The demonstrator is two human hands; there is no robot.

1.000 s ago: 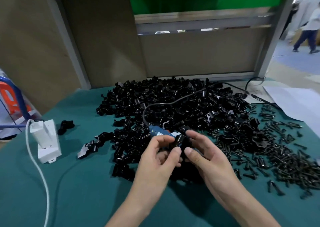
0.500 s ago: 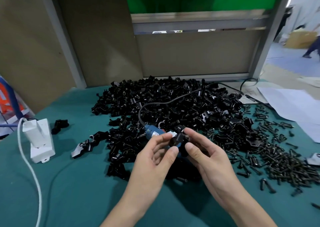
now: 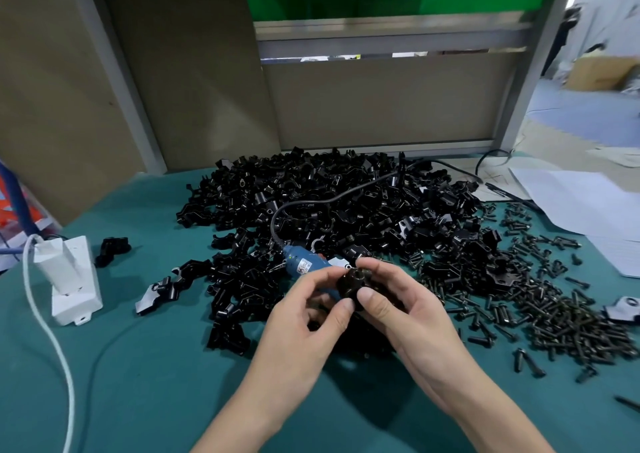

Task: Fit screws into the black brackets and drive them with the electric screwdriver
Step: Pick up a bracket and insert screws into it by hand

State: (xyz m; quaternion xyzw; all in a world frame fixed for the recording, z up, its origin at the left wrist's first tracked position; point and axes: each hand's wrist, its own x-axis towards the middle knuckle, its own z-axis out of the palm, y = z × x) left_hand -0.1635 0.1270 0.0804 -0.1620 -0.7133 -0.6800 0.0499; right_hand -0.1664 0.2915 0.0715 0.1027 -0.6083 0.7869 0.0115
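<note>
The left hand [image 3: 308, 328] and right hand [image 3: 412, 317] had drawn their thumbs closer together. Both pinched the bracket [image 3: 352, 283] in their fingers [image 3: 369, 295]. The screwdriver [image 3: 304, 266] lay just behind the fingers, and the screws [image 3: 561, 317] lay off to their right on the table [image 3: 145, 383]. I could not see a screw in the bracket. A loose pinch could let it drop into the pile [image 3: 346, 203] and get lost.

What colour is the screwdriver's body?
The screwdriver body is blue, seen best in the head view.
</note>
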